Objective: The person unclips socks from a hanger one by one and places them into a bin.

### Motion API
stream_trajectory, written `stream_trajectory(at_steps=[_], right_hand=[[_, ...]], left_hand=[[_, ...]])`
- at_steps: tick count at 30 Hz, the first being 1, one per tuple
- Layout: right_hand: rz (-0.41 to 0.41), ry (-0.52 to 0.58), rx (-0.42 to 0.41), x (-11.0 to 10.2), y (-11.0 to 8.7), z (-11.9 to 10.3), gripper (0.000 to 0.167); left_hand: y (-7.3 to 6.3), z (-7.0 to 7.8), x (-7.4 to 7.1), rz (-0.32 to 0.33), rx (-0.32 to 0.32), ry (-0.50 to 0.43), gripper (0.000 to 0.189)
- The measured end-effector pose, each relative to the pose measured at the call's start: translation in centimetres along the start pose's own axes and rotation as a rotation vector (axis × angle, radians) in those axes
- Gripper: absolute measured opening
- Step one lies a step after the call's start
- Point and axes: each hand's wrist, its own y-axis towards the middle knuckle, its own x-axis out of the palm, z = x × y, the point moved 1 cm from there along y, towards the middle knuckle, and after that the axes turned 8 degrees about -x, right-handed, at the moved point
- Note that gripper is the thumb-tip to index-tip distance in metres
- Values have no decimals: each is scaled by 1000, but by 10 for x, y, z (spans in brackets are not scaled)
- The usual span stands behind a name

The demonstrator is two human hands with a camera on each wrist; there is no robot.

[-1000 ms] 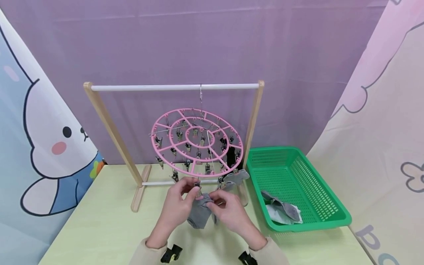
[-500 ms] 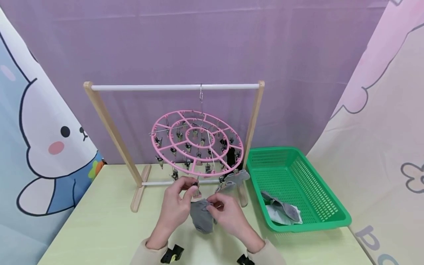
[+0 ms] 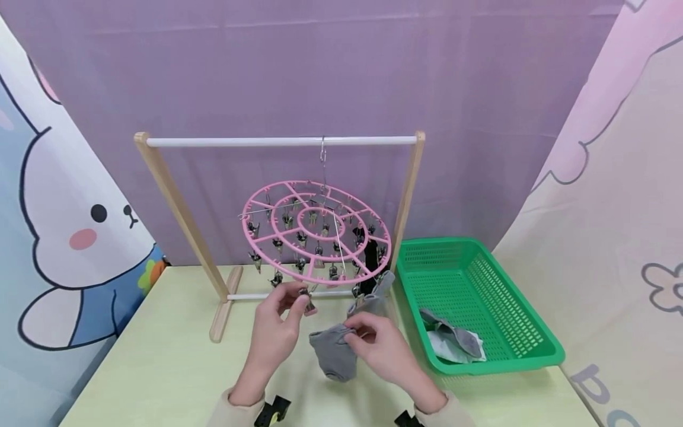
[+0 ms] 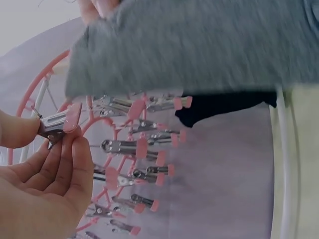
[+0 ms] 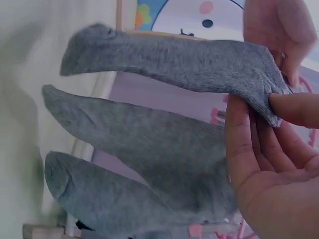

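Note:
My left hand (image 3: 273,332) pinches a metal clip (image 4: 59,122) with pink tips, at the near rim of the round pink clip hanger (image 3: 317,280). Between the thumb and fingers of my right hand (image 3: 381,350) is the cuff of a grey sock (image 3: 335,354); the rest of it dangles over the table. In the right wrist view that sock (image 5: 164,62) stretches away from my fingertips, apart from the clip. Two more grey socks (image 5: 129,127) hang close by, on the hanger's right side. Behind them a black sock (image 3: 371,258) hangs, partly hidden by the rings.
A wooden rack with a white top bar (image 3: 229,142) carries the hanger by its hook. Several other clips (image 4: 124,147) dangle under the rings. To the right stands a green basket (image 3: 533,362) holding a grey sock (image 3: 461,339) and a pale cloth (image 3: 445,347).
The grey sock in my right hand has come away from the clip and moved slightly right. My left hand, still on the clip, has shifted a little left.

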Motion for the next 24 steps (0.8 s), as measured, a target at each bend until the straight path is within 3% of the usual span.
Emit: stream_trajectory(at_steps=[7, 14, 24], right_hand=[[44, 17, -22, -21, -4, -7, 12], [103, 36, -63, -42, -7, -10, 14], [212, -8, -41, -72, -12, -17, 16]], left_hand=[[0, -1, -6, -6, -49, -31, 20], [1, -2, -8, -2, -50, -111, 18], [3, -3, -10, 36, -68, -126, 20]])
